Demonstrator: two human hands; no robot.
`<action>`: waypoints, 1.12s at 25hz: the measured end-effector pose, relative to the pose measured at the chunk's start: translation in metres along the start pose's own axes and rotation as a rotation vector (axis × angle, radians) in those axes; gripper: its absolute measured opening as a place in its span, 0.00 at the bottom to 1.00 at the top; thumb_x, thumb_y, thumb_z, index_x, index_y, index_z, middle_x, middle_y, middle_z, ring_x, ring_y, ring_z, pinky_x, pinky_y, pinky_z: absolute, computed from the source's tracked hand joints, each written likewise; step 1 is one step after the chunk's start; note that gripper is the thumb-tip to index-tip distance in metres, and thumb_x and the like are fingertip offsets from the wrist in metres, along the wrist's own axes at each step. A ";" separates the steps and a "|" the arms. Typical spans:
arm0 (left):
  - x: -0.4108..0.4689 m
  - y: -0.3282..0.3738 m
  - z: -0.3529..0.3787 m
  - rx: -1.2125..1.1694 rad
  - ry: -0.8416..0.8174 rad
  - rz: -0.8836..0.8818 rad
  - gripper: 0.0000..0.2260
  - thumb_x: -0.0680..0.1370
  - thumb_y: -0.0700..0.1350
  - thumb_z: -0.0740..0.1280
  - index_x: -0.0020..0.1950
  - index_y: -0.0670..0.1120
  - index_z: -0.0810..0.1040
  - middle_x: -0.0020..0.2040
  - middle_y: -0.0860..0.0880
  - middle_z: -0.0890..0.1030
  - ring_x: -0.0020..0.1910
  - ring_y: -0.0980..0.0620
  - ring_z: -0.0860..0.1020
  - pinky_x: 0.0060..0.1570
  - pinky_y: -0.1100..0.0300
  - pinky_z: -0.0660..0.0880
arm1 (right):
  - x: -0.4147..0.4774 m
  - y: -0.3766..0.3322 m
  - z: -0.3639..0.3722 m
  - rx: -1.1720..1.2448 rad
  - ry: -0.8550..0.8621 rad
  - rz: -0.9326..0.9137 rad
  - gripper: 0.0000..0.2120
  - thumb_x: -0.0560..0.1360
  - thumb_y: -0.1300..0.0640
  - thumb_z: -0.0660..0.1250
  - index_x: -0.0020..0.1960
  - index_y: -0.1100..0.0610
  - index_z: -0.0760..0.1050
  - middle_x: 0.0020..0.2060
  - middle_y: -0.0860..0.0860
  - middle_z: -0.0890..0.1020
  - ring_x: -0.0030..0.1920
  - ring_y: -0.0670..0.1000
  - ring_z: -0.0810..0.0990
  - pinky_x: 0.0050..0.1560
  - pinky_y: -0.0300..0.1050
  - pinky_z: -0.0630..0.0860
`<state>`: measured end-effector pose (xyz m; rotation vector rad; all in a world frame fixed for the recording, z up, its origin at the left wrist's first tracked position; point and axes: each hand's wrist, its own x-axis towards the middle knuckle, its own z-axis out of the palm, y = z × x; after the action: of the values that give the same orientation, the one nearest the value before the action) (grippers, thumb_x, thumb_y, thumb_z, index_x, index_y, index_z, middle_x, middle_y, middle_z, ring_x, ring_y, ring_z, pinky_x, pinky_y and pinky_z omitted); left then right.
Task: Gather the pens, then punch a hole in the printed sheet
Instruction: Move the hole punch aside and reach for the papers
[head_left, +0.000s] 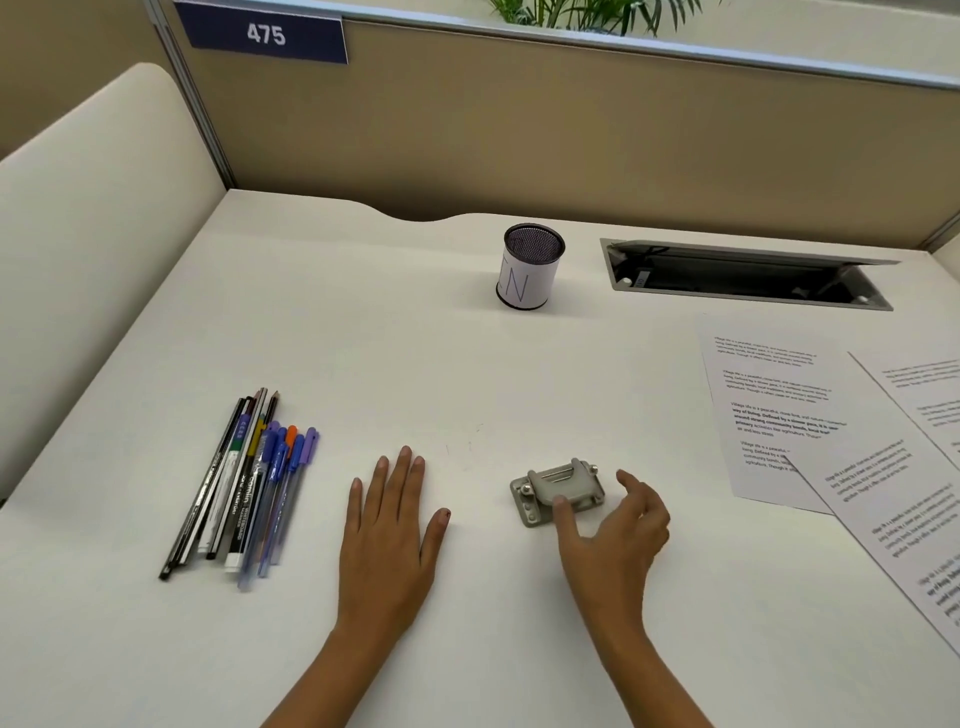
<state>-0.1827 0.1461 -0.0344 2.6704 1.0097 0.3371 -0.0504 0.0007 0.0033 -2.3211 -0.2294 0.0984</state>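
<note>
1. Only one view here, the head camera, looking down at a white desk (467, 374) with a tan partition behind it.
2. The left hand (392, 525) lies flat on the desk, palm down, holding nothing. The four fingers sit close together and the thumb sticks out to the right.
3. The right hand (615, 525) is at the hole punch (558, 491), a small grey metal one sitting on the desk near the front, right of centre. The thumb touches the near edge of its lever and the other fingers curl loosely open just to the right of it, so no real grip on it yet.
4. The pens (244, 483) are bunched side by side on the left of the desk, well left of the left hand. The mix is black and white ones plus a few with blue, purple and orange caps, tips pointing away from the person.
5. A mesh pen cup (530, 267) with a white paper wrap stands upright toward the back, nothing visible inside.
6. The printed sheet (779, 415) lies flat on the right side, and more printed paper (893, 519) overlaps its near right corner.
7. A cable slot (748, 275) with its flap up is set in the desk behind the sheets.
</note>
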 end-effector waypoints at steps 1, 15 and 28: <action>0.000 0.000 0.000 -0.001 0.002 0.001 0.29 0.80 0.59 0.44 0.77 0.47 0.56 0.77 0.51 0.56 0.77 0.51 0.52 0.75 0.52 0.46 | -0.002 0.001 0.002 -0.009 -0.023 0.005 0.40 0.67 0.46 0.75 0.70 0.59 0.61 0.68 0.58 0.62 0.68 0.60 0.61 0.67 0.55 0.67; 0.011 0.033 -0.001 -0.098 0.043 -0.019 0.33 0.78 0.62 0.41 0.77 0.44 0.55 0.78 0.48 0.54 0.77 0.53 0.48 0.76 0.54 0.40 | 0.029 0.006 0.013 0.032 -0.008 -0.175 0.49 0.62 0.47 0.77 0.74 0.61 0.54 0.61 0.55 0.67 0.61 0.54 0.63 0.63 0.48 0.68; 0.084 0.181 0.072 -0.035 -0.100 0.118 0.30 0.81 0.58 0.48 0.78 0.44 0.47 0.79 0.49 0.47 0.78 0.52 0.44 0.75 0.51 0.38 | 0.226 0.000 -0.049 0.071 0.217 -0.038 0.47 0.62 0.50 0.77 0.72 0.64 0.56 0.61 0.63 0.67 0.60 0.60 0.64 0.63 0.52 0.65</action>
<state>0.0117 0.0602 -0.0327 2.6915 0.8111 0.2393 0.1784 0.0097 0.0373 -2.2344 -0.1570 -0.1608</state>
